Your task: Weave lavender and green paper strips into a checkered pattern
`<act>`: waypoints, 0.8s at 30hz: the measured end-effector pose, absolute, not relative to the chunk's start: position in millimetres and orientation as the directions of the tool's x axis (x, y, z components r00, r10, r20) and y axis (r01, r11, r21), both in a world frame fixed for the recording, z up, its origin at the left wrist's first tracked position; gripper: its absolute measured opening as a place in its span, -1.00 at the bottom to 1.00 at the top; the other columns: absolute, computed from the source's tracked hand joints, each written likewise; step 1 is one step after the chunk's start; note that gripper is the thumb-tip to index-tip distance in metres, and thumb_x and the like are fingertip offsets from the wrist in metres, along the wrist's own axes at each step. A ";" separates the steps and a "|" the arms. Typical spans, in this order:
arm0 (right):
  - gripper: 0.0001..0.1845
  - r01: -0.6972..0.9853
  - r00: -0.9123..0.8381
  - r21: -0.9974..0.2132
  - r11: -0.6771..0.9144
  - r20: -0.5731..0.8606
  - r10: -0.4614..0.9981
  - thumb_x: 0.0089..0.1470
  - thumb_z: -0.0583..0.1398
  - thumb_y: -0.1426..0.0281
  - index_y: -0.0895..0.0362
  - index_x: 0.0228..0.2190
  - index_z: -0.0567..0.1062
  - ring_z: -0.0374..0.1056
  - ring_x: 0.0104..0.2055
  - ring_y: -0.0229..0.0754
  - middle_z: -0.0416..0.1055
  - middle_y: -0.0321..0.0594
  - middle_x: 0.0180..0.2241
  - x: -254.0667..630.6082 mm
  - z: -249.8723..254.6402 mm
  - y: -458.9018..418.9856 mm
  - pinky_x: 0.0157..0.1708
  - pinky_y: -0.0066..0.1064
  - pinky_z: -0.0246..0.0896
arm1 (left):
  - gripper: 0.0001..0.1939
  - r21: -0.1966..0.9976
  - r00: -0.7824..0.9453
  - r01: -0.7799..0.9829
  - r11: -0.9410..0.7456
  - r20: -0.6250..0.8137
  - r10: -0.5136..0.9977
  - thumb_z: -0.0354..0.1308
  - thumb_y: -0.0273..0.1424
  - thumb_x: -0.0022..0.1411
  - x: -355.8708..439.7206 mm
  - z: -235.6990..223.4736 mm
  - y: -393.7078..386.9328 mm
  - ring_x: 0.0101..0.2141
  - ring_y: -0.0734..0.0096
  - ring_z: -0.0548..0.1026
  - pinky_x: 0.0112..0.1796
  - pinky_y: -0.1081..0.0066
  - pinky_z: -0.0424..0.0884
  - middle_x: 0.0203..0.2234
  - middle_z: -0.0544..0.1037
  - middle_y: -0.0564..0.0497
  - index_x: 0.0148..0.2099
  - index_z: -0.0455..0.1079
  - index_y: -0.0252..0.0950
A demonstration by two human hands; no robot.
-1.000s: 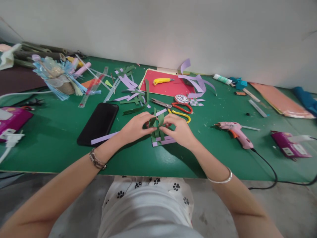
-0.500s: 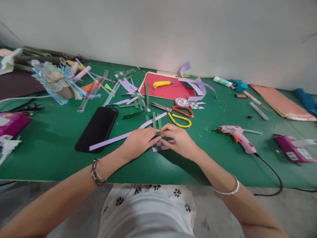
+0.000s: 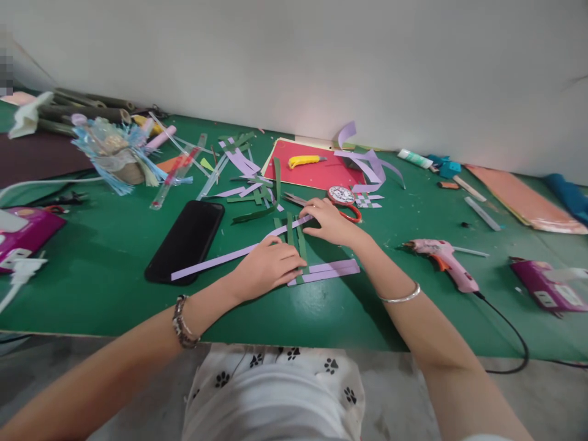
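My left hand [image 3: 269,266] lies flat on a small weave of green and lilac paper strips [image 3: 328,270] near the front of the green table [image 3: 92,288], pressing it down. A long lilac strip [image 3: 220,258] runs out from under this hand toward the left. My right hand [image 3: 328,222] is stretched farther back, its fingers curled over the handles of the scissors [image 3: 353,212]. Only the red handle loop and the blades show. Green strips [image 3: 301,242] stick up from the weave between my two hands.
A black phone [image 3: 186,239] lies left of the weave. A pink glue gun [image 3: 443,260] with a cord lies to the right, beside a magenta pack [image 3: 542,285]. Behind are a red sheet [image 3: 316,174] with a yellow cutter [image 3: 304,161], loose strips and a patterned roll [image 3: 340,195].
My right hand left the weave and reached back onto the scissors. The raised strips were laid flat, and my left hand now rests on them alone.
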State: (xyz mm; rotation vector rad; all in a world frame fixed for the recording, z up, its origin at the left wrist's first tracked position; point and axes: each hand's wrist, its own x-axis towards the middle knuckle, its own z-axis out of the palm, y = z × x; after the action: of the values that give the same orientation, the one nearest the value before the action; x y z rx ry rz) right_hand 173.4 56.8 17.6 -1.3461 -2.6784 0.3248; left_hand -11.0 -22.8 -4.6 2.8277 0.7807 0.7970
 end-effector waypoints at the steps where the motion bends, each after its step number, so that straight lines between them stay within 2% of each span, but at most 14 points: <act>1: -0.79 0.788 -0.581 -0.245 0.564 0.008 0.814 -0.07 0.17 0.44 0.13 -0.29 0.42 0.17 -0.10 -0.06 0.31 -0.12 -0.16 172.8 16.7 56.2 -0.12 -0.22 0.04 | -0.75 0.271 0.726 0.457 -0.847 0.437 0.532 -0.10 -0.37 0.33 -10.6 -4.9 -23.5 -0.36 0.48 0.44 -0.24 0.39 0.15 -0.40 0.51 0.05 -0.24 0.39 -0.31; 4: -0.75 0.812 -0.538 -0.271 0.517 -0.002 0.843 -0.05 0.15 0.45 0.10 -0.24 0.38 0.18 -0.10 -0.08 0.32 -0.16 -0.18 172.9 16.3 54.1 -0.16 -0.24 0.00 | -0.78 0.353 0.728 0.474 -0.807 0.358 0.584 -0.04 -0.38 0.30 -10.1 -6.0 -25.3 -0.34 0.48 0.43 -0.23 0.38 0.13 -0.38 0.50 0.05 -0.24 0.42 -0.30; 8: -0.64 0.822 -0.509 -0.293 0.489 0.009 0.861 -0.06 0.15 0.45 0.10 -0.14 0.33 0.19 -0.11 -0.08 0.33 -0.16 -0.20 174.3 15.2 55.0 -0.16 -0.25 -0.06 | -0.75 0.350 0.741 0.500 -0.792 0.301 0.600 -0.06 -0.40 0.31 -11.3 -6.4 -26.9 -0.29 0.43 0.41 -0.19 0.34 0.15 -0.34 0.48 0.02 -0.20 0.46 -0.27; 12: -0.65 0.810 -0.509 -0.315 0.494 0.041 0.860 -0.08 0.15 0.46 0.09 -0.17 0.34 0.20 -0.14 -0.10 0.34 -0.18 -0.24 175.2 10.6 58.1 -0.15 -0.24 -0.09 | -0.75 0.386 0.685 0.571 -0.724 0.262 0.680 -0.04 -0.35 0.29 -10.2 -6.3 -28.6 -0.12 0.29 0.34 -0.08 0.21 0.16 -0.18 0.43 -0.04 -0.19 0.48 -0.18; 15: -0.73 0.802 -0.514 -0.323 0.502 0.052 0.856 -0.07 0.12 0.49 0.09 -0.24 0.37 0.21 -0.14 -0.12 0.33 -0.20 -0.25 175.5 7.8 60.1 -0.11 -0.21 -0.13 | -0.76 0.441 0.630 0.629 -0.640 0.194 0.752 -0.02 -0.34 0.27 -7.4 -7.1 -29.9 0.04 0.15 0.22 0.00 0.08 0.12 0.02 0.31 -0.06 -0.19 0.49 -0.13; 18: -0.85 0.796 -0.523 -0.322 0.513 0.061 0.850 -0.05 0.10 0.48 0.10 -0.35 0.40 0.20 -0.14 -0.13 0.31 -0.20 -0.26 175.8 6.5 61.4 -0.08 -0.18 -0.16 | -0.75 0.460 0.579 0.688 -0.561 0.118 0.807 -0.03 -0.32 0.27 -5.4 -7.6 -30.2 0.17 0.02 0.02 0.08 -0.08 -0.05 0.16 0.15 -0.04 -0.17 0.49 -0.10; 20: -0.89 0.791 -0.527 -0.327 0.517 0.066 0.847 -0.05 0.10 0.48 0.10 -0.40 0.41 0.20 -0.14 -0.13 0.31 -0.21 -0.28 175.8 6.1 61.7 -0.08 -0.18 -0.16 | -0.74 0.467 0.558 0.719 -0.515 0.055 0.828 -0.04 -0.31 0.28 -4.8 -6.9 -29.7 0.20 -0.02 -0.07 0.10 -0.15 -0.15 0.20 0.09 -0.04 -0.17 0.49 -0.11; 24: -0.92 0.783 -0.526 -0.347 0.517 0.075 0.847 -0.06 0.11 0.48 0.11 -0.45 0.41 0.19 -0.15 -0.13 0.30 -0.21 -0.29 175.7 6.3 61.4 -0.10 -0.18 -0.12 | -0.72 0.469 0.547 0.747 -0.472 -0.027 0.837 -0.07 -0.30 0.29 -4.3 -4.4 -28.2 0.21 -0.05 -0.08 0.09 -0.20 -0.19 0.22 0.06 -0.04 -0.17 0.48 -0.14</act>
State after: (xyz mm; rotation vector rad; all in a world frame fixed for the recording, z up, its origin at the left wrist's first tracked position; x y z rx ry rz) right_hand 175.7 61.4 6.3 -1.3814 -2.5237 0.3990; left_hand -4.3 -28.2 -4.4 2.3574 1.2861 0.2857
